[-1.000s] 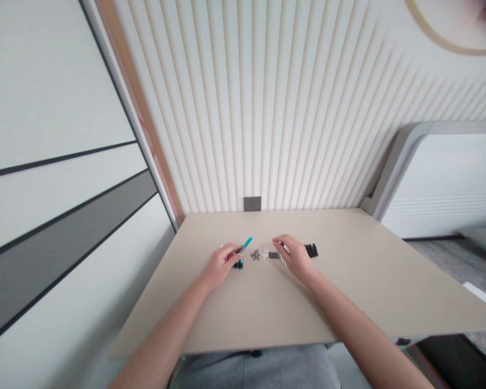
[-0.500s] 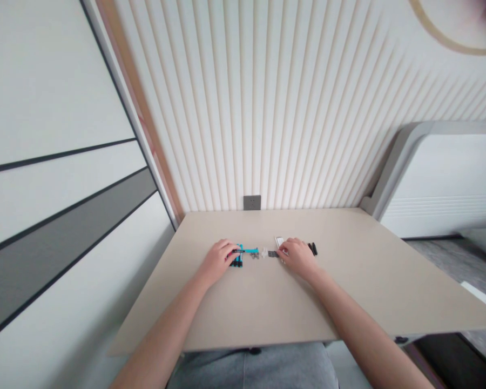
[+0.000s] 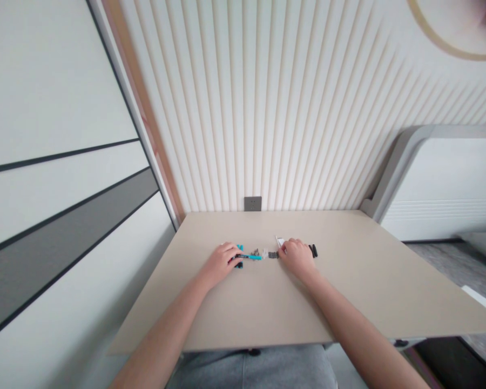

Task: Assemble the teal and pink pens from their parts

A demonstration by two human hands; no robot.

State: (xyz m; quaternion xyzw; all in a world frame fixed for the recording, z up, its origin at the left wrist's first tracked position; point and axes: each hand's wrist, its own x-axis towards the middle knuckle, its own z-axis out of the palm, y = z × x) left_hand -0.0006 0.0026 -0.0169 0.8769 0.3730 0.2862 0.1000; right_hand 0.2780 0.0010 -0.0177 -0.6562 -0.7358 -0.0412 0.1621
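The left hand [image 3: 222, 260] is pinching the dark end of a blue pen [image 3: 254, 257] between thumb and fingers, and the pen is pointing toward the desk's right edge. Blue pieces [image 3: 240, 247] are showing just beside that hand's fingers. The right hand [image 3: 298, 257] is bending its fingers down at the right end of the gray pieces [image 3: 272, 255] — whether it is gripping anything, one cannot tell. A white piece [image 3: 281, 241] is sticking out past its fingertips toward the far edge, and black pieces [image 3: 315, 250] are lying just right of it. Between the hands, metal bits [image 3: 255, 252] and clear bits [image 3: 264, 253] are resting on the desk [image 3: 267, 308], nearer its far edge.
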